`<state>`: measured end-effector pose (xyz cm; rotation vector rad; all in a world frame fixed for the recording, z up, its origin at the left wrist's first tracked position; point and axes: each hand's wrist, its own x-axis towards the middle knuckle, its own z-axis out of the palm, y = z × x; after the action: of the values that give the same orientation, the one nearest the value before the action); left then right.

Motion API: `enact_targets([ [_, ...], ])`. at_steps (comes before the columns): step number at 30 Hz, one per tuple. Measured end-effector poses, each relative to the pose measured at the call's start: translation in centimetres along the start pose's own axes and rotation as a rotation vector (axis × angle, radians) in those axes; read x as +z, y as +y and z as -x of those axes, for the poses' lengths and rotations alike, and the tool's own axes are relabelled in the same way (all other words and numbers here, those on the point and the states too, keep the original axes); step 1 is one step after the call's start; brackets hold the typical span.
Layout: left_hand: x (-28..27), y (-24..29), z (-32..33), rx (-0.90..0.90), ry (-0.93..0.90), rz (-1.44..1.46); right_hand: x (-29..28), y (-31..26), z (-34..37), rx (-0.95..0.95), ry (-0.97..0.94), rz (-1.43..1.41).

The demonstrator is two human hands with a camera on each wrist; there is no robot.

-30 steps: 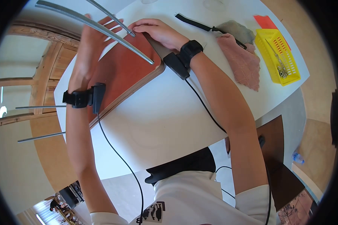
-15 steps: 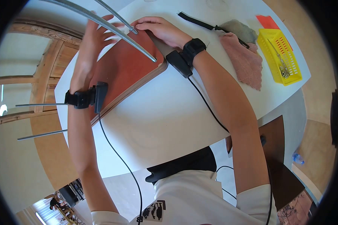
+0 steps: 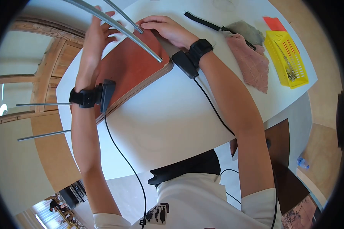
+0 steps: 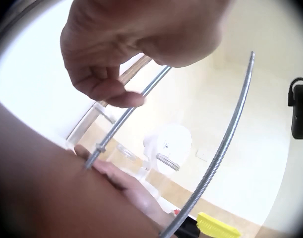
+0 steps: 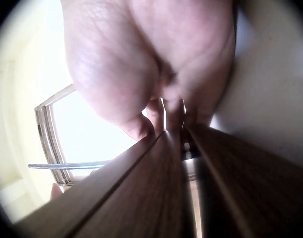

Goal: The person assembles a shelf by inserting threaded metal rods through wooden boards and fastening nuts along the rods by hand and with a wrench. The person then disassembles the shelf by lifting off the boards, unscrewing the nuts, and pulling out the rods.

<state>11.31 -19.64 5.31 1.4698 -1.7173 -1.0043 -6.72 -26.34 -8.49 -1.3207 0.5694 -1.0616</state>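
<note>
A reddish-brown board (image 3: pixel 132 57) lies on the white table, with a near threaded rod (image 3: pixel 135 39) and a far threaded rod (image 3: pixel 122 14) rising from its right end. At the board's far corner my right hand (image 3: pixel 174 32) grips the edge; in the right wrist view its thumb and fingers straddle the layered wooden edges (image 5: pixel 146 193). My left hand (image 3: pixel 93 44) is raised over the board's left part, fingers loosely bent and holding nothing. In the left wrist view its fingertips overlap the far rod, which has a nut (image 4: pixel 100 148) low down near the board.
Two more rods (image 3: pixel 44 104) stick out left past my forearm. To the right lie a pink cloth (image 3: pixel 250 65), a grey cloth (image 3: pixel 246 32), a black strap (image 3: pixel 202 21) and a yellow basket (image 3: pixel 277 57) with metal pieces. Cables trail from both wrist cameras.
My left hand shifts slightly right and its fingers bend more. My right hand stays on the board's corner. The whole head view slides a little to the right.
</note>
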Motion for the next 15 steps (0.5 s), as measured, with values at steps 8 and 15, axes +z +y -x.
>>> enact_targets([
  [8,-0.2,0.6,1.5,-0.067,-0.017,-0.031,-0.2,0.3,-0.1,0.029,0.018,-0.036],
  [15,0.3,0.3,0.9,0.103,0.114,0.007,0.1,-0.5,0.3,0.005,0.001,-0.017],
])
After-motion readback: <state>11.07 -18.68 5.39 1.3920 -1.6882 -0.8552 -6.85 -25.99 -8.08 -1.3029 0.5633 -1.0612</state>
